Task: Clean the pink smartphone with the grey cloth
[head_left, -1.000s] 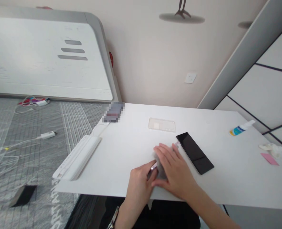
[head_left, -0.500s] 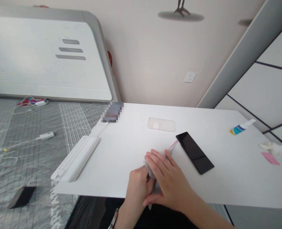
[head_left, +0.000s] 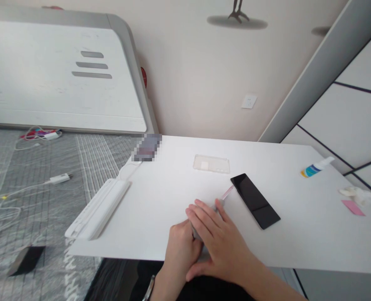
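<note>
**Both hands together, just left of the black phone point(head_left: 254, 201)**

My left hand point(head_left: 181, 247) and right hand point(head_left: 218, 239) meet at the near side of the phone, above the front edge of the white table point(head_left: 301, 246). Between them sits a small grey bundle point(head_left: 196, 233), mostly covered; I can't tell exactly what it is. My right fingers point(head_left: 204, 217) lie together across it, as though pinning it steady, while a thin pink stick point(head_left: 227, 192) pokes out towards the phone's upper end without touching it. My left fingers are hidden under the right hand, so I can't tell how they stand. The phone lies flat and dark side up, within easy reach. Beyond it sits a clear phone case point(head_left: 211, 164). Right of it are a small spray bottle point(head_left: 317, 167), a crumpled white tissue point(head_left: 356, 195) and a pink card point(head_left: 353, 207). Left of it lies a white power strip point(head_left: 97, 209).
</note>
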Tool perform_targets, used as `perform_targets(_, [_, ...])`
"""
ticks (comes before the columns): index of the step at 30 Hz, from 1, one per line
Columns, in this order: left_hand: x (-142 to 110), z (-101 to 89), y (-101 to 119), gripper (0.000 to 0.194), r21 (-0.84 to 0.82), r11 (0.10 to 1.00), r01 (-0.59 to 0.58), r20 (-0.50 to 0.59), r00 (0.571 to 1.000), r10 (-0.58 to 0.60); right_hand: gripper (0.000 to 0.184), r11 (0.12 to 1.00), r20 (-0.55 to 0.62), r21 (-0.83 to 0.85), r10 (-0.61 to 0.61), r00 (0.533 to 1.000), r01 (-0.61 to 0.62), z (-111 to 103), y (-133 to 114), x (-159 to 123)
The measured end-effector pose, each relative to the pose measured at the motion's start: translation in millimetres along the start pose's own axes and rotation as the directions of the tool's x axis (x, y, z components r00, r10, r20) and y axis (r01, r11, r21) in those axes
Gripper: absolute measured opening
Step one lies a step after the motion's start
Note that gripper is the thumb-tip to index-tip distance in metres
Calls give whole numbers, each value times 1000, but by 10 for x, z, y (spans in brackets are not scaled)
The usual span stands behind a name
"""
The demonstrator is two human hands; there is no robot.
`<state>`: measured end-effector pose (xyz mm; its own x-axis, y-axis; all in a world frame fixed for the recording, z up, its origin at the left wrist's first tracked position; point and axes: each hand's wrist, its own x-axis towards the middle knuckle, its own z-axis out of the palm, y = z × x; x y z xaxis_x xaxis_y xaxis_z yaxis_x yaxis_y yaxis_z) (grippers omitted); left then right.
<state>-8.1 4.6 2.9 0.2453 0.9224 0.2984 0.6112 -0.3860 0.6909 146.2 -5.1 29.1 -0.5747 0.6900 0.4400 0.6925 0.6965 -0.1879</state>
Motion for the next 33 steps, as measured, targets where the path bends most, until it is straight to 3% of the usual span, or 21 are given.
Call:
perform_targets(5, [9,2,53,31,-53,997,-62,15,998,63,55,981,-59,49,190,980,-188,-216,561,57])
perform_targets(7, [12,9,67,36,-57,995,-76,10,997,77,47,971,-67,46,236,969,-234,-260,700,107])
perform_targets(10, [26,9,83,32,-29,997,-69,-13,998,69,38,972,-54,37,233,971,-232,-219,640,189])
perform_targets(13, [37,1,90,23,37,997,-74,-25,997,75,34,979,-49,72,197,979,-193,-101,359,238])
perform_targets(17, [27,6,70,30,88,994,-66,-42,997,70,33,991,-47,112,77,996,-72,14,91,239])
perform_targets(21, [37,0,82,27,75,996,-54,-24,998,56,35,995,-8,87,45,999,-44,-52,311,242])
perform_targets(25, [67,-24,126,25,-5,1000,-3,36,999,3,38,983,-2,42,178,984,-178,-211,749,269])
perform_targets(27, [75,-26,139,27,-33,999,26,60,998,-24,39,976,-16,20,219,976,-219,-251,849,280])
perform_targets(29, [77,-22,141,27,-34,999,29,51,998,-27,38,971,-23,16,238,971,-238,-236,799,289])
perform_targets(33, [65,-7,112,24,21,1000,-2,-6,1000,2,36,981,-7,61,186,982,-186,-88,384,306])
